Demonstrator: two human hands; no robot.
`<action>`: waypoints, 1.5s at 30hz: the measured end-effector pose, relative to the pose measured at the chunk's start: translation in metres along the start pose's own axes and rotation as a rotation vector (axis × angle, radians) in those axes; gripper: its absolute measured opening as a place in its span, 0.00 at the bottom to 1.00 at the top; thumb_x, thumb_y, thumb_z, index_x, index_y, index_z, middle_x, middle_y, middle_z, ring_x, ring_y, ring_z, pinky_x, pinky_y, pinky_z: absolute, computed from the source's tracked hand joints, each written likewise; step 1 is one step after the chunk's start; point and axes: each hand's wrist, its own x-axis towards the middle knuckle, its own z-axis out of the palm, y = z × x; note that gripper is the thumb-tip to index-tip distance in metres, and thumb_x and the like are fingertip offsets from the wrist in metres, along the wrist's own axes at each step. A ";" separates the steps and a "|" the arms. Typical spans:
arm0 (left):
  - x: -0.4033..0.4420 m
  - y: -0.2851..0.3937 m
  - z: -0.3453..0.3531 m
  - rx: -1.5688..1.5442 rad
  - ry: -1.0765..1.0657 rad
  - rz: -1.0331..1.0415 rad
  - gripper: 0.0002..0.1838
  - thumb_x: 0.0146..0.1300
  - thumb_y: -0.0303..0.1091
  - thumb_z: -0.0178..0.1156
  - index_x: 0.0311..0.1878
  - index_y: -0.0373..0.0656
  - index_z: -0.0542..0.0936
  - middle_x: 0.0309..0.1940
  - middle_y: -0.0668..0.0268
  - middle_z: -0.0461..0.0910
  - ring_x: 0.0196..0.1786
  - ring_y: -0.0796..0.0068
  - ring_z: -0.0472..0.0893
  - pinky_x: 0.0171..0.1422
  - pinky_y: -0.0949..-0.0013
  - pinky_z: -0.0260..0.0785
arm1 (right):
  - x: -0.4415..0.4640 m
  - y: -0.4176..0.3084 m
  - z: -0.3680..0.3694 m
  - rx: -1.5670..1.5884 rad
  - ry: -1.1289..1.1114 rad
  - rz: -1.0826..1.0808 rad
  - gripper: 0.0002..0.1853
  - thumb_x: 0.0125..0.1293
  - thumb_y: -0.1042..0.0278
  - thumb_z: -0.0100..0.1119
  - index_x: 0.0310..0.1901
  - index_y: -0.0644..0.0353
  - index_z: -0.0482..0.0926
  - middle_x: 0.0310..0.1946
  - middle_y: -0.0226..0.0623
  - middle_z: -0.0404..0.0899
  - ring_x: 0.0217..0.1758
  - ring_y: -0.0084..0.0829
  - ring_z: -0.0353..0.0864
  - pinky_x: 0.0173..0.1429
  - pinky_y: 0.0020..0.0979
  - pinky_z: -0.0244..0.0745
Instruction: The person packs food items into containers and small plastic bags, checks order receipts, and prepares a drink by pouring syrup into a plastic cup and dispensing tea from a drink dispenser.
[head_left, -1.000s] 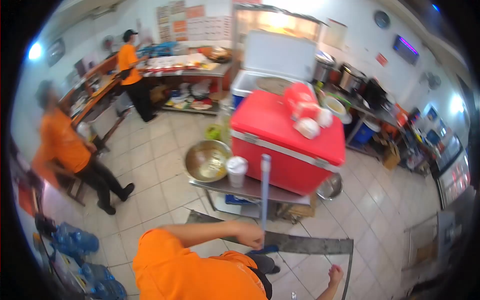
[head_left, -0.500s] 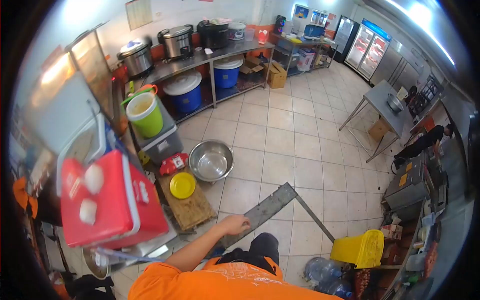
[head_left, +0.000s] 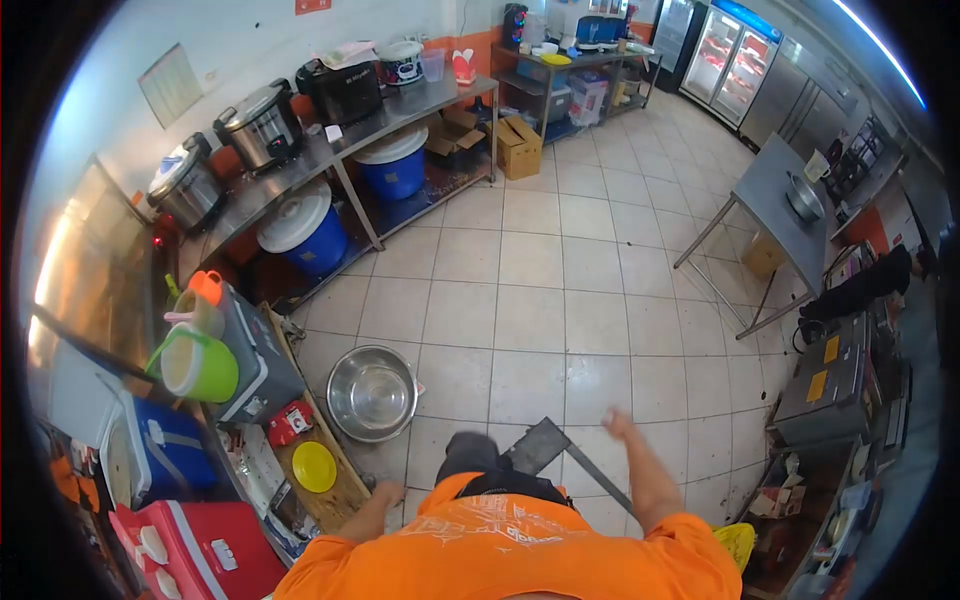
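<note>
My left hand (head_left: 388, 492) hangs low at my side, beside the edge of a wooden board (head_left: 345, 490). Its fingers are too small and partly turned away to make out. Over the tiled floor, out in front of me on the right, is my right hand (head_left: 620, 424). It is smeared by motion, and no object shows in it. Nearest to the left hand are a yellow plate (head_left: 315, 467) on the board and a wide steel basin (head_left: 372, 394) on the floor. A red packet (head_left: 290, 424) lies behind the plate.
At left stand a red cooler (head_left: 215, 550), a blue cooler (head_left: 180, 450) and a green bucket (head_left: 200, 367). Rice cookers (head_left: 258, 125) line a steel counter (head_left: 300, 150). A floor channel cover (head_left: 538, 447) lies ahead. A steel table (head_left: 775, 190) and a person in dark clothes (head_left: 865, 285) are right.
The view has shifted forward over the floor, away from the red cooler. My left hand has dropped back to my side, and my right hand has come into view.
</note>
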 end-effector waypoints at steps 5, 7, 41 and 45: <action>-0.011 0.039 -0.012 -0.735 -0.024 -0.529 0.22 0.69 0.46 0.48 0.54 0.42 0.82 0.58 0.51 0.79 0.61 0.47 0.77 0.66 0.51 0.68 | 0.134 -0.212 -0.305 0.225 0.034 -0.367 0.24 0.67 0.53 0.58 0.64 0.45 0.75 0.67 0.44 0.69 0.70 0.43 0.67 0.73 0.57 0.60; 0.029 0.057 -0.074 -0.739 -0.037 -0.491 0.22 0.69 0.46 0.48 0.54 0.42 0.82 0.57 0.51 0.79 0.60 0.48 0.77 0.66 0.52 0.69 | 0.155 -0.255 -0.372 0.694 -0.110 -0.416 0.25 0.68 0.54 0.58 0.65 0.47 0.73 0.67 0.44 0.68 0.68 0.42 0.69 0.70 0.50 0.65; 0.752 0.195 -1.229 -0.566 -0.368 -0.167 0.21 0.69 0.34 0.53 0.63 0.40 0.74 0.51 0.56 0.83 0.42 0.64 0.85 0.45 0.58 0.79 | 1.093 -0.209 -0.867 1.068 0.163 -0.177 0.16 0.62 0.66 0.62 0.51 0.62 0.79 0.33 0.37 0.83 0.34 0.25 0.82 0.38 0.27 0.75; 0.864 0.223 -1.465 -0.287 0.273 0.057 0.18 0.74 0.42 0.48 0.43 0.37 0.79 0.36 0.56 0.85 0.33 0.67 0.84 0.37 0.62 0.78 | 1.198 -0.122 -0.829 0.972 0.116 0.247 0.08 0.69 0.65 0.56 0.43 0.60 0.79 0.28 0.32 0.80 0.24 0.25 0.78 0.25 0.30 0.73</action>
